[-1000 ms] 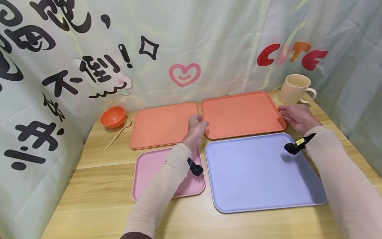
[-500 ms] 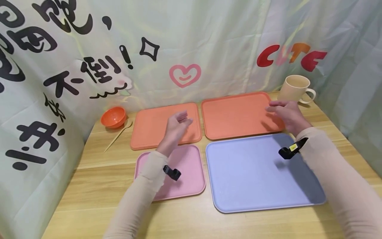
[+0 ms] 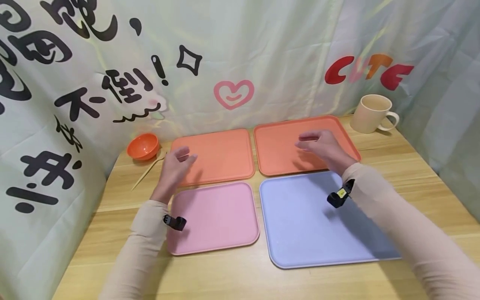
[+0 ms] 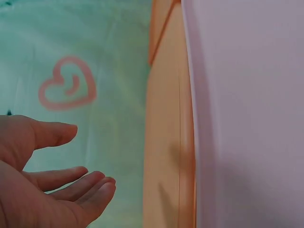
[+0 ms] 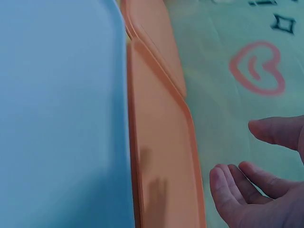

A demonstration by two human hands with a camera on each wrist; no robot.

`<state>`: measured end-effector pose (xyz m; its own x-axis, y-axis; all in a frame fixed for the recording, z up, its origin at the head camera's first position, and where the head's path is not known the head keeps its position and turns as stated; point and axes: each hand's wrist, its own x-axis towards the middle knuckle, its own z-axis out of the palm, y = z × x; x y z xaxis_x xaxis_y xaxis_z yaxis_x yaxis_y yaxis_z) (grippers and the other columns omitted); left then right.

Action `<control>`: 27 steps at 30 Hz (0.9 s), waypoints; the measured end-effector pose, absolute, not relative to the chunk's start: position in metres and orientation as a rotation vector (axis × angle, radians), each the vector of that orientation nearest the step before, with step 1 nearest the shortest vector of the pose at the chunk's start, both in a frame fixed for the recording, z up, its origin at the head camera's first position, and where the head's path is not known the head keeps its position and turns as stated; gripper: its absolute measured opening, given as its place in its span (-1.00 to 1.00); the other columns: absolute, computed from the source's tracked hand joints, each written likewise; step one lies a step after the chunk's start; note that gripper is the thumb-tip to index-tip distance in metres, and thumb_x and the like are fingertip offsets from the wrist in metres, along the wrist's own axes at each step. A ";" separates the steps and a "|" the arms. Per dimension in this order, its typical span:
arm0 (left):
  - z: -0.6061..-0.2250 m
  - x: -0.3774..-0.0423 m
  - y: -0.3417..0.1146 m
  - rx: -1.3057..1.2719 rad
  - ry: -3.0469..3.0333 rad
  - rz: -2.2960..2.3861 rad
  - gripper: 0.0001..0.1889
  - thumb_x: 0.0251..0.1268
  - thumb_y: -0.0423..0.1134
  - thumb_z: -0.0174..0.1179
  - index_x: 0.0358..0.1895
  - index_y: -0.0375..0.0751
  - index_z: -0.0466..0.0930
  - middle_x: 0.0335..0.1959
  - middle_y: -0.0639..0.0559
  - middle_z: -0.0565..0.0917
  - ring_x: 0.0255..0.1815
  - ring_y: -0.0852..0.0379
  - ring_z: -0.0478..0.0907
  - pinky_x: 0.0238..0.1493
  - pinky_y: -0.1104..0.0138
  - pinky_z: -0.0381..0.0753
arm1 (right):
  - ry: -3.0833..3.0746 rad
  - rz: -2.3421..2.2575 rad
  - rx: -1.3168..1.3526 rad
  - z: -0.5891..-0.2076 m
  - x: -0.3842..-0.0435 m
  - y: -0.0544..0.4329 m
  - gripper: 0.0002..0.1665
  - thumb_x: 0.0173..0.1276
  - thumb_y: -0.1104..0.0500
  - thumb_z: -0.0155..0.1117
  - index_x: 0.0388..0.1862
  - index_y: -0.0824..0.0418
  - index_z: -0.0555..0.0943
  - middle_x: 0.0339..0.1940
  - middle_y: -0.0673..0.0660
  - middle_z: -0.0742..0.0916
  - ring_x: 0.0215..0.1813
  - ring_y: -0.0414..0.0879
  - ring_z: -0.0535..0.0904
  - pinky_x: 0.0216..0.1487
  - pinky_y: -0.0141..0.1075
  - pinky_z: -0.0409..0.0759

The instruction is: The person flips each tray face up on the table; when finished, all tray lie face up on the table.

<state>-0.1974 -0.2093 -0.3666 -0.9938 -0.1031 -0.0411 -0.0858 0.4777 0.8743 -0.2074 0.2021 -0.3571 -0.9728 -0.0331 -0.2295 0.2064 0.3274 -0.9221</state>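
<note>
In the head view my left hand point(image 3: 175, 168) hovers over the left edge of the left orange tray point(image 3: 221, 156), holding nothing. Its thumb and fingers are spread apart in the left wrist view. My right hand point(image 3: 324, 148) is above the right orange tray point(image 3: 277, 146), also with nothing in it; the right wrist view shows a gap between thumb and fingers. Both hands cast shadows on the trays. In front lie a pink tray point(image 3: 217, 221) on the left and a larger blue tray point(image 3: 300, 225) on the right.
A red-orange bowl point(image 3: 143, 146) and a wooden spoon point(image 3: 150, 170) sit at the back left of the wooden table point(image 3: 112, 233). At the back right corner stands a beige mug point(image 3: 369, 114). A printed curtain point(image 3: 285, 62) hangs directly behind.
My right hand has left the right orange tray's right edge and moved left above it. My left hand has moved from between the orange trays to the left, its fingers opening. The trays stay put.
</note>
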 end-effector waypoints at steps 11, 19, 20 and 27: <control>-0.373 -0.203 -0.266 0.359 -2.851 -1.347 -0.33 0.47 -0.19 0.20 0.49 -0.48 0.23 0.47 -0.39 0.31 0.44 -0.32 0.28 0.41 -0.05 0.34 | 2.264 -1.749 0.042 -0.370 -0.225 0.131 -0.37 0.40 0.24 0.35 0.39 0.40 0.44 0.32 0.31 0.56 0.28 0.15 0.53 0.33 -0.01 0.50; -0.388 -0.218 -0.275 0.476 -2.987 -1.358 -0.41 0.46 -0.15 0.19 0.34 -0.53 0.31 0.15 -0.38 0.47 0.15 -0.14 0.44 0.19 0.15 0.50 | 2.193 -1.730 0.043 -0.384 -0.241 0.096 -0.33 0.39 0.25 0.35 0.42 0.41 0.39 0.35 0.30 0.53 0.28 0.12 0.51 0.30 -0.07 0.53; -0.390 -0.220 -0.275 0.489 -2.995 -1.351 -0.48 0.46 -0.15 0.20 0.24 -0.52 0.36 -0.03 -0.31 0.49 -0.01 -0.09 0.46 0.03 0.21 0.52 | 2.186 -1.723 0.045 -0.385 -0.243 0.092 -0.32 0.40 0.24 0.35 0.43 0.40 0.38 0.35 0.30 0.52 0.27 0.12 0.51 0.29 -0.08 0.54; -0.396 -0.232 -0.270 0.589 -2.988 -1.309 -0.51 0.42 -0.16 0.23 0.18 -0.48 0.35 -0.15 -0.17 0.37 -0.15 -0.05 0.35 -0.20 0.25 0.38 | 2.178 -1.724 0.104 -0.394 -0.261 0.072 -0.27 0.38 0.25 0.37 0.46 0.40 0.35 0.34 0.29 0.53 0.07 0.07 0.59 0.22 -0.13 0.57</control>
<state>-0.2321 -0.2701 -0.3965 -0.9223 -0.2497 -0.2950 -0.3862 0.6277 0.6759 -0.2608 0.0721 -0.3940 -0.9325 -0.1628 -0.3224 0.2765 0.2525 -0.9272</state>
